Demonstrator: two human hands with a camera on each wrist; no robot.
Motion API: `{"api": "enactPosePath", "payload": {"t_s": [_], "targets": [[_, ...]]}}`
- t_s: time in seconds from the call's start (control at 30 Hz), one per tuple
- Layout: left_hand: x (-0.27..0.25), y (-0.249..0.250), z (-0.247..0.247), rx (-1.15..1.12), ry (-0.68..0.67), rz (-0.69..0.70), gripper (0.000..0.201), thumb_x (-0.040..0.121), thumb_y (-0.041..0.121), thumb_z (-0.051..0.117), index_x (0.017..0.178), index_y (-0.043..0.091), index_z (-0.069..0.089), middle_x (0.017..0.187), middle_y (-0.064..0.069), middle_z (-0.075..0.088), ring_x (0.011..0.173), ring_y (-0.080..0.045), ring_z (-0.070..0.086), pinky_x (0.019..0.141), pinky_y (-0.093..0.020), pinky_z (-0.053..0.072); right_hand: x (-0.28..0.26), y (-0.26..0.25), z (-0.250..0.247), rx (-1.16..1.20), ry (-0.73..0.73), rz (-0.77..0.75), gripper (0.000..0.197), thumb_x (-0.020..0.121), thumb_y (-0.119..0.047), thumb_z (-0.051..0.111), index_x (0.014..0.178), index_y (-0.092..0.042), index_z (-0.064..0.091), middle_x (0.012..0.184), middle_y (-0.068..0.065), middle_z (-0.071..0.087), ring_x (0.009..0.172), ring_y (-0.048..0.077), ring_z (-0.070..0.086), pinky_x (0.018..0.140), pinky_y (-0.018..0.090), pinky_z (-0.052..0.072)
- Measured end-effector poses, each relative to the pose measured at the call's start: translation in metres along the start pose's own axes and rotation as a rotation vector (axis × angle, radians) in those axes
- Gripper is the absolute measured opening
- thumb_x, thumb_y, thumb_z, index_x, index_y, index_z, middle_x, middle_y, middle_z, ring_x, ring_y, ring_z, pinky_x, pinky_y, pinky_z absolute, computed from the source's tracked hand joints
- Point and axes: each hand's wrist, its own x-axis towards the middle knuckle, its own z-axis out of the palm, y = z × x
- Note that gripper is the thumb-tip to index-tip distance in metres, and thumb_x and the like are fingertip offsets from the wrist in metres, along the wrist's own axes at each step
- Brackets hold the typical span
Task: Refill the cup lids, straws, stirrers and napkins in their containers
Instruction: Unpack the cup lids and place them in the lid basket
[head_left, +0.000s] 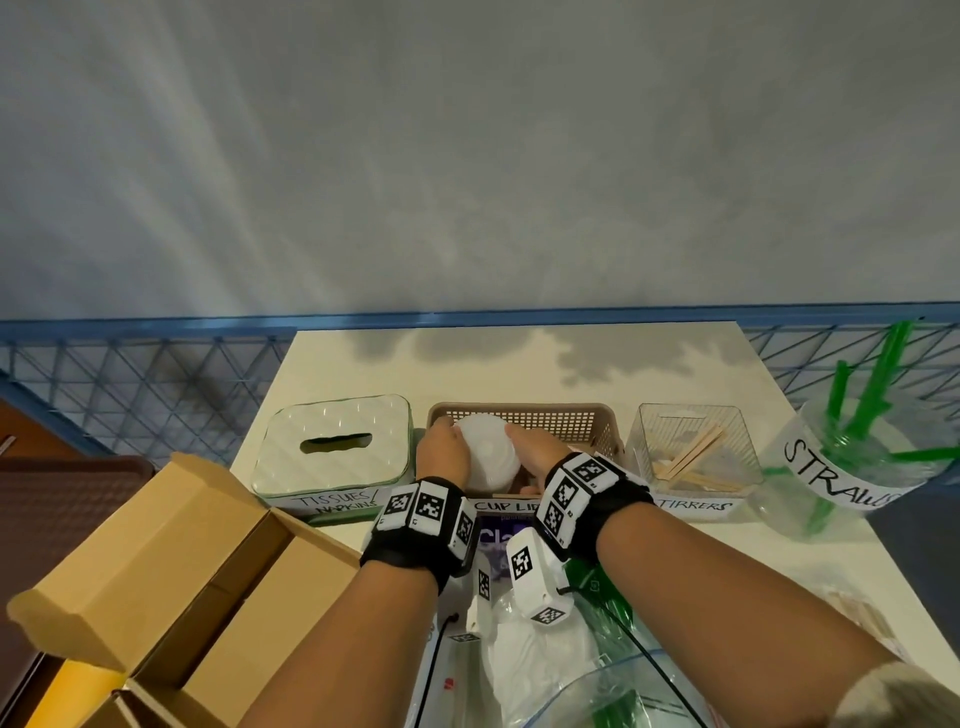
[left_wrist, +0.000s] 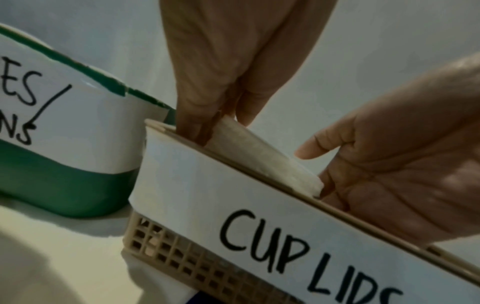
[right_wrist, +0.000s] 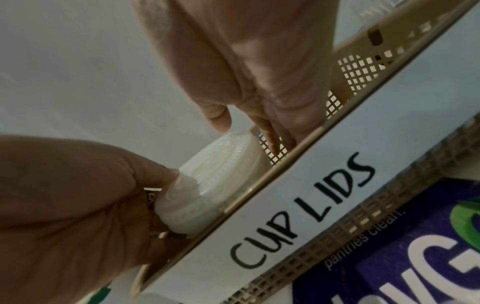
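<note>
A stack of white cup lids (head_left: 488, 454) lies on its side, tilted, partly inside the beige mesh basket (head_left: 566, 418) labelled "CUP LIDS". My left hand (head_left: 447, 441) grips the stack's left end, and my right hand (head_left: 524, 441) grips its right end. In the left wrist view the stack of lids (left_wrist: 262, 158) slants over the basket's front rim (left_wrist: 233, 164) between the left hand's fingers (left_wrist: 197, 127) and the right hand (left_wrist: 402, 174). The right wrist view shows the lids (right_wrist: 207, 185) held by the left hand (right_wrist: 91, 195), with the right hand's fingers (right_wrist: 272, 139) reaching into the basket.
On the white table (head_left: 519, 364), a green tissue box (head_left: 332, 452) stands left of the basket. A clear stirrer bin (head_left: 691, 447) and a straw jar (head_left: 857, 457) stand to its right. An open cardboard box (head_left: 171, 561) and plastic bags of supplies (head_left: 545, 660) lie nearer me.
</note>
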Motion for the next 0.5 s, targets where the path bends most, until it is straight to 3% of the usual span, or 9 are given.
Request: {"api": "enactPosePath", "payload": {"t_s": [0.2,0.33,0.5], "targets": [[-0.0025,-0.0027,-0.0001,0.002,0.000,-0.001,0.038,0.102,0.016,0.026,0.128,0.000,0.048,0.129,-0.020,0.053,0.120,-0.032,0.049,0.097,-0.034,0.037,0.0003,-0.0017,0.0066,0.118,-0.051,0.044,0.042,0.099,-0.024,0.034,0.132,0.001,0.040,0.134,0.022,0.048,0.120,0.038,0.048,0.087,0.040,0.045],[0.0000,-0.0040,-0.0013,-0.057,-0.043,-0.071,0.037,0.102,0.017,0.026,0.129,0.001,0.046,0.129,-0.021,0.053,0.120,-0.034,0.049,0.097,-0.036,0.038,0.0002,0.0044,0.0022,0.070,-0.046,0.022,0.044,0.100,-0.026,0.033,0.134,0.000,0.040,0.137,0.021,0.045,0.124,0.037,0.047,0.103,0.045,0.042],[0.0035,0.0014,-0.0013,-0.100,-0.159,-0.246,0.050,0.103,0.029,0.021,0.135,-0.006,0.037,0.139,-0.023,0.044,0.129,-0.033,0.043,0.106,-0.036,0.032,0.0018,0.0062,0.0072,0.056,-0.051,-0.020,0.058,0.098,-0.047,0.030,0.136,-0.004,0.041,0.138,0.017,0.048,0.125,0.034,0.048,0.106,0.045,0.039]]}}
